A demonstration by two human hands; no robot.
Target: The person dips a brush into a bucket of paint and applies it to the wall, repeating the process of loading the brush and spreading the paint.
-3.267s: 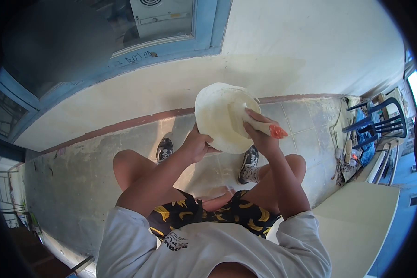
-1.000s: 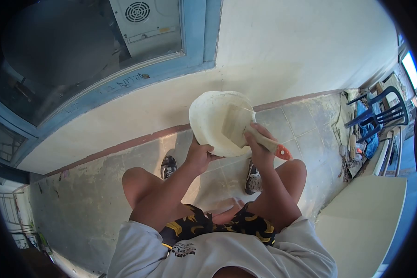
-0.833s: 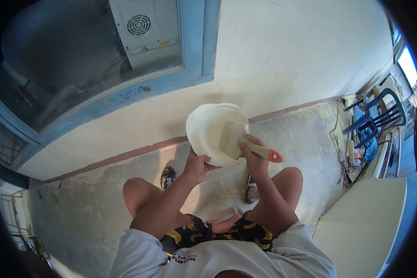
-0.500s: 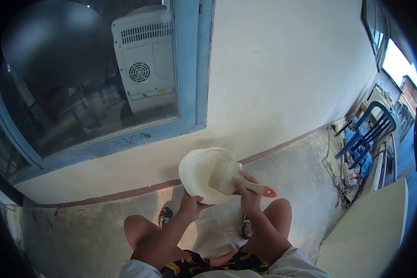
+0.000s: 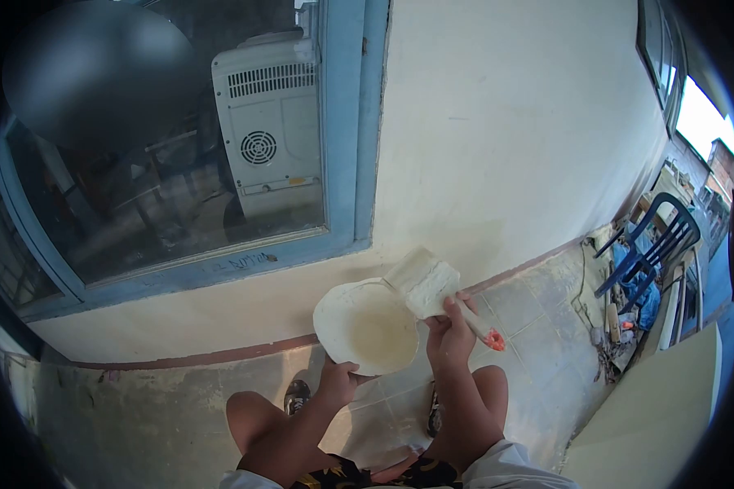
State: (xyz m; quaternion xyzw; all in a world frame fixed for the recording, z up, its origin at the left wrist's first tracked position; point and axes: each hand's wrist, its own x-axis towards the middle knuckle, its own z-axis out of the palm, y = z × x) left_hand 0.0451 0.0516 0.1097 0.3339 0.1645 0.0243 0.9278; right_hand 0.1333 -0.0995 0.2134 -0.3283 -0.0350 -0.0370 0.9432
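Overhead, brush at the bowl's edge

At the centre of the frame, the left hand (image 5: 340,383) pinches the near rim of the bowl (image 5: 365,328), thumb on top. The right hand (image 5: 452,332) closes around the handle of the brush (image 5: 425,284), whose pale bristles point up and left over the bowl's upper right rim. The wall (image 5: 497,122) rises behind, with a window (image 5: 179,163) at upper left and a blue chair (image 5: 651,244) at right.
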